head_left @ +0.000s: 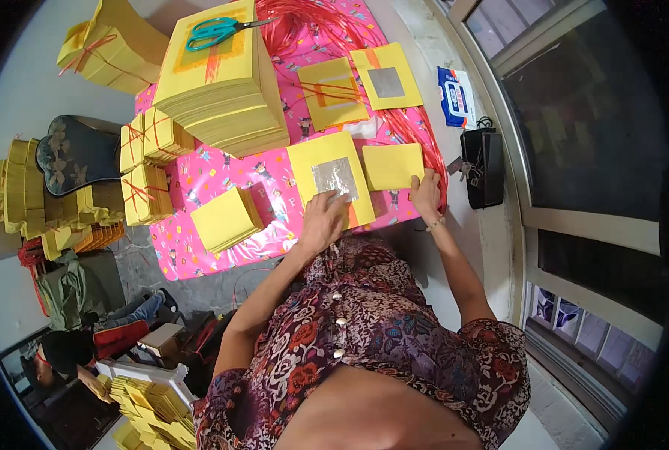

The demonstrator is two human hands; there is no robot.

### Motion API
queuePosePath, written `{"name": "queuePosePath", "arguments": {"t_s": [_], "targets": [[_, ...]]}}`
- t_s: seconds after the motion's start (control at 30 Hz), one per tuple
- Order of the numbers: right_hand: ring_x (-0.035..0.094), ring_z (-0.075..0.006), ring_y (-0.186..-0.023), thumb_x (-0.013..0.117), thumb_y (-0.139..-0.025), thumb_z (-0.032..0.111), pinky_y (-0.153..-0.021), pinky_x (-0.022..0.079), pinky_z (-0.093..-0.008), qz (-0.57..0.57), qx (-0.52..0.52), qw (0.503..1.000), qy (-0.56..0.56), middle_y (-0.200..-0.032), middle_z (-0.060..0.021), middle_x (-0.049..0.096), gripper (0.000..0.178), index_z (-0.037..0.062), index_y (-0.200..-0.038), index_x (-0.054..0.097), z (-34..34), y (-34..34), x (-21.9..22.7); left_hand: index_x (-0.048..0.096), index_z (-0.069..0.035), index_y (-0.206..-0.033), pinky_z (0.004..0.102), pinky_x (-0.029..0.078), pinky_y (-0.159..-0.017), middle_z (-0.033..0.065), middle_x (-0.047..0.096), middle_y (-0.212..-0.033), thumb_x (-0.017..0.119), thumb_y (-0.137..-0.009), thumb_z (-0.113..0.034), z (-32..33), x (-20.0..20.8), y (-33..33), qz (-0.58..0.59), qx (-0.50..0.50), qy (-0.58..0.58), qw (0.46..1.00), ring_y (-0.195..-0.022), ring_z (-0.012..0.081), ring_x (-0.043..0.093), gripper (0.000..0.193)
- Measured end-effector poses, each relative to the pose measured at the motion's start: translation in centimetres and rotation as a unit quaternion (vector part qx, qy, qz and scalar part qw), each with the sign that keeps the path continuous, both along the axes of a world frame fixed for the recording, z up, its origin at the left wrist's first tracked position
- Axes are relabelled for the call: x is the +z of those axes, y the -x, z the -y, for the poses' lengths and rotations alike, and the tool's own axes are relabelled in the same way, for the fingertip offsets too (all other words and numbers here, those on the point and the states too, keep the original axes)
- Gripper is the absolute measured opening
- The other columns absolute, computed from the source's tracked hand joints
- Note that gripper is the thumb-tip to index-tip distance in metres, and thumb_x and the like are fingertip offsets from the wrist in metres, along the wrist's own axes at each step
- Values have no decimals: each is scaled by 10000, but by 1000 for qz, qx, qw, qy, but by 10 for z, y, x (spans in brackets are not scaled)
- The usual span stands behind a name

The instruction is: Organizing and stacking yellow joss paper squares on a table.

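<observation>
On a yellow paper sheet with a silver foil square (327,171) and an orange stripe, the fingers of my left hand (325,221) lie flat over the near part of the foil. My right hand (427,196) pinches the near right corner of a plain yellow paper piece (389,166), just right of that sheet. Beyond them lie another foil-square sheet (402,60) and a yellow sheet with an orange patch (323,115), crossed by red strings. A small pile of plain yellow paper (223,223) sits to the left of my left hand.
A tall yellow paper stack (222,120) carries teal-handled scissors (214,34). Red-tied bundles (145,193) stand left on the pink patterned tablecloth (199,259). Red string (297,26) spreads behind. A wipes pack (456,97) and black case (482,169) lie right. Another person (68,349) is lower left.
</observation>
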State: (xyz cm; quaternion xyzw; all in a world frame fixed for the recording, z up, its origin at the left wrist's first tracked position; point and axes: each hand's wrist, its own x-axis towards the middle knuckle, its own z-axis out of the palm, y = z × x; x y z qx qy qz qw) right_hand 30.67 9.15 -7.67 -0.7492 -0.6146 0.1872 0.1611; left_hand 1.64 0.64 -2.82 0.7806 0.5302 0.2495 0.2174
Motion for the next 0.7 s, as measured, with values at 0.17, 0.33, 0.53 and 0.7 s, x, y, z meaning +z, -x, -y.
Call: {"name": "queuePosePath", "arguments": {"t_s": [0.17,0.33,0.53,0.7], "targets": [[564,-487,-883,539,-934,302,-723,458,-561,34,-17,999,-9,-1071,-276,468,402,2,-1169,408,4,-5,10,512,-75,-1260,448,409,-945,172,484,-1182,762,-741,-221,3,11,2,34,-4,30,999,-1102,355,461,594],[570,-440,-892,557,-933,257,-710,473,-504,3,84,988,-132,-1069,-235,474,395,22,-1226,435,12,14,53,490,-54,-1250,441,416,-931,166,485,-1143,799,-693,-236,10,15,10,-2,-6,45,999,-1068,351,464,662],[569,-359,-924,689,-827,252,-746,491,-433,-90,365,927,-8,-1004,-144,507,363,42,-1083,541,28,58,96,529,-37,-1169,426,432,-871,146,511,-1088,804,-662,-235,9,4,17,-15,-44,40,998,-983,334,481,610],[545,-271,-946,771,-722,257,-772,464,-379,-51,522,849,-57,-992,-93,533,379,86,-1001,581,28,72,86,641,-37,-1013,409,464,-854,107,591,-991,780,-707,-242,2,9,21,14,-44,75,996,-954,308,544,394]]}}
